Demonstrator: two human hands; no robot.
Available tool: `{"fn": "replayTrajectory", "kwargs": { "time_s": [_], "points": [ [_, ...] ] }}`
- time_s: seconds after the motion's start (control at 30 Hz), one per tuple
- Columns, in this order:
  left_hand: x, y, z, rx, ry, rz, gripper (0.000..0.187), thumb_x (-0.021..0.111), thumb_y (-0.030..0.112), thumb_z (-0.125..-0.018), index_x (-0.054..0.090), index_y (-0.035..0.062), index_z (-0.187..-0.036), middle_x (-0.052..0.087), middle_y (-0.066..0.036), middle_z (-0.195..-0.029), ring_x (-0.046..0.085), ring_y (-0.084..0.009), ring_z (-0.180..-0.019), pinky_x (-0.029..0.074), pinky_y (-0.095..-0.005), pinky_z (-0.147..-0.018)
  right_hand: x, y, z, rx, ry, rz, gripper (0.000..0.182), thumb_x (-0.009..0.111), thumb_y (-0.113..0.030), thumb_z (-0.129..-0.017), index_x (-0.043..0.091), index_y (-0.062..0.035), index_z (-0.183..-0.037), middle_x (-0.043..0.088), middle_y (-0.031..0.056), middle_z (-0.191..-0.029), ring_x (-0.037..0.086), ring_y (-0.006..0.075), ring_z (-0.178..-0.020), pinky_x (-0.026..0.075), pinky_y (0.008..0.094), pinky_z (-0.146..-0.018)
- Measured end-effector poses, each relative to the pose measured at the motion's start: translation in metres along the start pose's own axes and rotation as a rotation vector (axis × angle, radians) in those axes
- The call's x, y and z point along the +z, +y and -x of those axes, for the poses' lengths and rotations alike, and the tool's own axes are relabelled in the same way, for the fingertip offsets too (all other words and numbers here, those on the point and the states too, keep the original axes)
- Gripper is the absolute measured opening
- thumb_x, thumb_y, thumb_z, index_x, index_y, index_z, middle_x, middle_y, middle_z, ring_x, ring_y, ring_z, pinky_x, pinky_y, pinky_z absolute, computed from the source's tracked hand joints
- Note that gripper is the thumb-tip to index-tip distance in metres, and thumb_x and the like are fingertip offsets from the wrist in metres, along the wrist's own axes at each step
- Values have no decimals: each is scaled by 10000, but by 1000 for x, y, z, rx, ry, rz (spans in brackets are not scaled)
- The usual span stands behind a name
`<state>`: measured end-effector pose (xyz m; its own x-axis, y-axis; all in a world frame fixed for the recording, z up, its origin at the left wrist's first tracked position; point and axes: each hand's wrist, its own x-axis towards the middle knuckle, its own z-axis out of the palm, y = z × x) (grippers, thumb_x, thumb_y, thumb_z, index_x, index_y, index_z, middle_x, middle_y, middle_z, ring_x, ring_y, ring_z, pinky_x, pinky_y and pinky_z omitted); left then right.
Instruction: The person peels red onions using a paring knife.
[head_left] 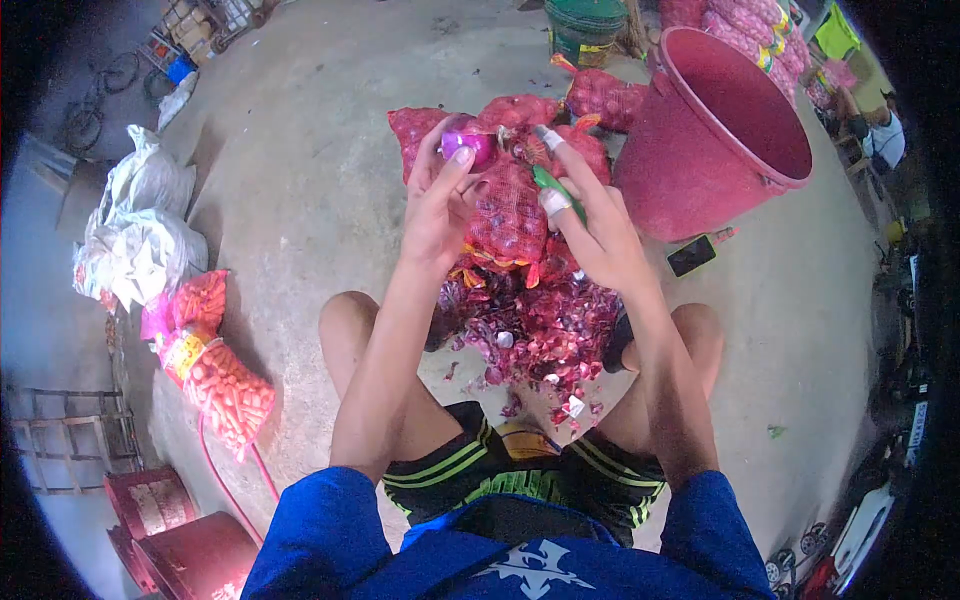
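Observation:
A purple-red onion (470, 148) is held in my left hand (436, 205), its fingers and thumb around it. My right hand (595, 225), with white wraps on its thumb and a finger, is closed around a green-handled tool (556, 192), just right of the onion. The tool's blade is hard to make out. Below both hands, red mesh bags of onions (505, 220) lie on the floor. A heap of loose onion skins (540, 330) spreads between my legs, with a few small white pieces in it.
A big red tub (655, 160) stands at the right, with a phone (690, 256) on the floor below it. A green bucket (583, 30) is at the back. White sacks (150, 235) and a bag of carrots (230, 390) are at the left. A person (884, 135) is at far right.

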<state>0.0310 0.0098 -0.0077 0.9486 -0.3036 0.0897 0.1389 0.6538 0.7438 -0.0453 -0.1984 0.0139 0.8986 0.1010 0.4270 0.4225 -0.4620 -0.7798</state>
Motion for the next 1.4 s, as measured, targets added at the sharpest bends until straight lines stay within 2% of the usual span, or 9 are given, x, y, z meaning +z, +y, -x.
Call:
{"fn": "replayTrajectory", "kwargs": {
  "time_s": [0.17, 0.23, 0.47, 0.53, 0.57, 0.63, 0.73, 1.17, 1.4],
  "points": [
    [12, 2, 1, 219, 27, -356, 596, 797, 35, -920, 558, 53, -1467, 645, -69, -1334, 656, -162, -1197, 563, -341, -1010, 5, 11, 0, 49, 57, 15, 609, 516, -134, -1055, 325, -68, -1630, 716, 215, -802, 724, 393, -718, 551, 469, -713],
    [16, 1, 3, 206, 38, -352, 585, 802, 18, -908, 572, 32, -1446, 639, -76, -1338, 650, -163, -1209, 554, -342, -1025, 3, 5, -3, 326, -2, -124, 568, 384, -108, -1125, 240, -99, -1674, 722, 119, -804, 667, 165, -582, 541, 322, -594],
    [17, 1, 1, 216, 57, -371, 597, 818, 9, -884, 585, 25, -1434, 636, -88, -1337, 636, -174, -1223, 521, -333, -1064, -1, 4, -1, 274, -14, -278, 577, 403, -133, -1129, 228, -112, -1679, 736, 114, -864, 637, 135, -538, 492, 280, -528],
    [16, -2, 1, 210, 72, -351, 600, 819, 11, -883, 585, 28, -1435, 639, -87, -1335, 634, -173, -1226, 523, -334, -1060, -4, -2, 0, 207, -16, -153, 625, 510, -123, -1068, 277, -64, -1644, 754, 188, -880, 732, 285, -670, 557, 407, -665],
    [15, -3, 1, 203, 82, -329, 603, 820, 13, -882, 585, 31, -1437, 642, -86, -1333, 632, -172, -1228, 524, -335, -1056, -1, 0, 1, 204, -19, -155, 625, 510, -123, -1068, 277, -64, -1644, 754, 188, -880, 732, 285, -670, 557, 407, -665],
    [14, -3, 1, 195, 80, -332, 593, 818, 32, -892, 587, 38, -1438, 650, -77, -1328, 634, -164, -1218, 526, -327, -1038, 5, 4, 3, -32, 50, -48, 682, 575, -128, -1033, 282, -68, -1646, 737, 213, -886, 730, 398, -769, 543, 471, -727],
    [16, -2, 3, 130, 102, -282, 575, 811, 72, -911, 588, 52, -1441, 664, -58, -1319, 637, -149, -1196, 526, -313, -1004, 8, 0, 4, -28, 40, 36, 704, 594, -129, -1022, 276, -68, -1647, 714, 240, -896, 700, 486, -830, 524, 526, -758],
    [15, -6, 2, 106, 49, -281, 568, 799, 149, -941, 581, 88, -1462, 685, -37, -1312, 645, -118, -1163, 526, -270, -883, 18, 6, 0, 126, 54, -120, 666, 565, -118, -1038, 266, -68, -1631, 706, 242, -908, 720, 446, -817, 532, 492, -753],
    [11, -5, 0, 84, 82, -261, 563, 795, 164, -945, 579, 97, -1461, 693, -11, -1295, 650, -108, -1139, 522, -264, -867, 17, 6, 2, 108, -6, -144, 673, 562, -157, -1041, 262, -67, -1637, 710, 315, -1174, 710, 488, -1100, 531, 483, -933]
  ]
}}
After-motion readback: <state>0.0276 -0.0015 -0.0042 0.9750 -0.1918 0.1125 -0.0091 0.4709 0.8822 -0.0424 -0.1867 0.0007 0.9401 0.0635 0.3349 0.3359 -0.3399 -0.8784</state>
